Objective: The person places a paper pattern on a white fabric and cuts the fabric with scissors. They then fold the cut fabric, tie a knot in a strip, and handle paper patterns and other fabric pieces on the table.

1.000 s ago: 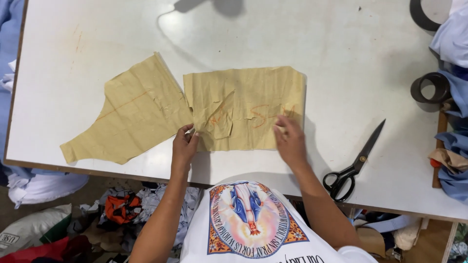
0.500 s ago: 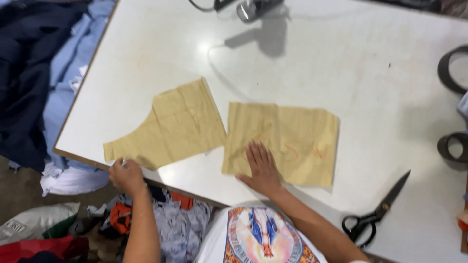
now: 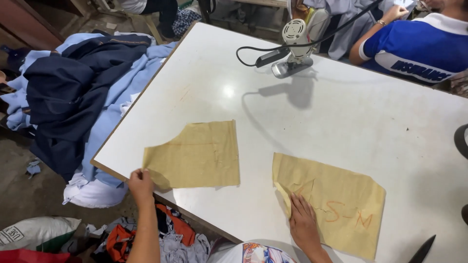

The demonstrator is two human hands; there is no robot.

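Two tan paper pattern pieces lie on the white table (image 3: 341, 122). The left pattern piece (image 3: 197, 156) has a curved cut-out edge, and my left hand (image 3: 141, 184) pinches its near-left corner at the table's edge. The right pattern piece (image 3: 336, 202) carries orange marks. My right hand (image 3: 303, 221) rests flat on its near-left part, fingers spread, pressing it to the table. The two pieces lie apart with bare table between them.
An electric cloth-cutting machine (image 3: 295, 48) with a black cable stands at the far side. A person in a blue and white shirt (image 3: 419, 46) sits beyond. Piles of blue and navy fabric (image 3: 73, 92) lie left of the table. Scissors' tip (image 3: 421, 249) shows bottom right.
My left hand has gone from the pieces' meeting point to the left piece's corner and pulled it leftward, widening the gap. My right hand stays on the right piece. The view swung left.
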